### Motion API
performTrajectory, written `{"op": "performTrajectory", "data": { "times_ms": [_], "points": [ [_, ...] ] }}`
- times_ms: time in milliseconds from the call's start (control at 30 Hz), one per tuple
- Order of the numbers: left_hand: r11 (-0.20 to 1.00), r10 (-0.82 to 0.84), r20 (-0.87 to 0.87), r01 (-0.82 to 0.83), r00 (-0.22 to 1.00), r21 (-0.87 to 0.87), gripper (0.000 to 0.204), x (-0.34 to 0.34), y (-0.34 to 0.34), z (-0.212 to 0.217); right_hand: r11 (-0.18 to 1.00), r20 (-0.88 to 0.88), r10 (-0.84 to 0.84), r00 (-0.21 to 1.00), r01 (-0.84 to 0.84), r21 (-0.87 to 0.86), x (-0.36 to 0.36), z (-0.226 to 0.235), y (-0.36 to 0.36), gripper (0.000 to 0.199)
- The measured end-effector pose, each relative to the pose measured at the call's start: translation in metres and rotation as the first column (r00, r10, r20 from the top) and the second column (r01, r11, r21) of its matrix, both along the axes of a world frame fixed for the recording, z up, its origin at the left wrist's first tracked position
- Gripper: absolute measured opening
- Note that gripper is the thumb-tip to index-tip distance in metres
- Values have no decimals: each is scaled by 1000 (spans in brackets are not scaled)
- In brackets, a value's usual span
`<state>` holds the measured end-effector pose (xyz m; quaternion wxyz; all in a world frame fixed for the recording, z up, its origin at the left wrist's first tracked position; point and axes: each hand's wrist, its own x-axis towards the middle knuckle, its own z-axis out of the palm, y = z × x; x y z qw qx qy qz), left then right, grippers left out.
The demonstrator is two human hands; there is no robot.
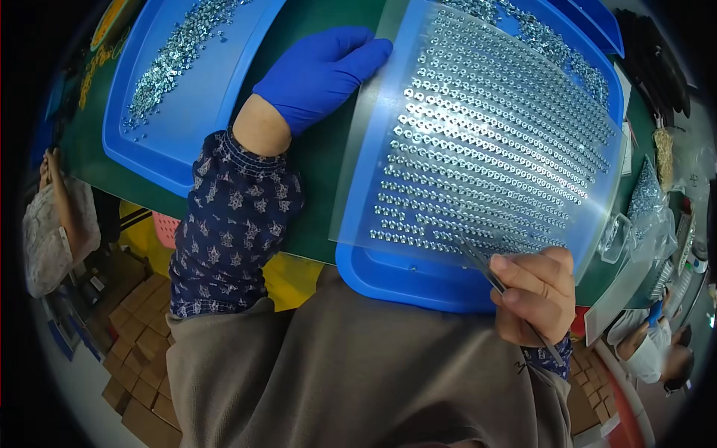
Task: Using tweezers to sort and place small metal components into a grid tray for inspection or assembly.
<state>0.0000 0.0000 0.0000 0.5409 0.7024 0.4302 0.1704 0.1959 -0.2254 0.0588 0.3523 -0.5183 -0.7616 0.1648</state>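
Observation:
A clear plastic sheet [361, 160] lies tilted over a blue tray [366, 276] in front of me. Many small shiny metal parts, nut-like in shape, stand on it in close rows [478, 127]. My left hand [317, 75], in a blue glove, has its fingers closed at the sheet's far left edge and grips it there. Bare and without a glove, my right hand [536, 291] pinches metal tweezers [484, 269] near the front right. The tweezer tips touch or hover just above the nearest rows; which of the two I cannot tell.
Another blue tray [168, 168] with a loose heap of metal parts [168, 71] stands at the left on the green table [306, 179]. Loose parts [556, 48] also lie in the tray's far end. Clear bags [646, 190] sit at the right. Other people [650, 347] are at both sides.

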Motion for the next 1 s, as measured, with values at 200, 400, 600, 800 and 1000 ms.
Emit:
{"op": "performTrajectory", "data": {
  "times_ms": [200, 400, 600, 800, 1000],
  "points": [
    [1000, 6, 41, -6, 999, 13, 42, -4, 3, -4, 982, -77, 33, 996, -18, 189, -4, -9, 6, 17],
    [1000, 21, 42, -20, 999, -20, 38, 1, 0, 6, 976, -133, 91, 987, -62, 211, 0, -9, 5, 17],
    [995, 85, 56, -81, 995, -64, 28, 3, -2, 2, 987, -95, 122, 988, -111, 116, 3, -5, -5, 28],
    [981, 150, 84, -138, 985, -138, 27, 4, -5, 2, 984, -104, 140, 985, -127, 125, 6, -4, -9, 26],
    [978, 167, 66, -157, 984, -139, 30, 14, -17, 5, 967, -145, 203, 968, -175, 184, 15, -9, -16, 25]
  ]
}}
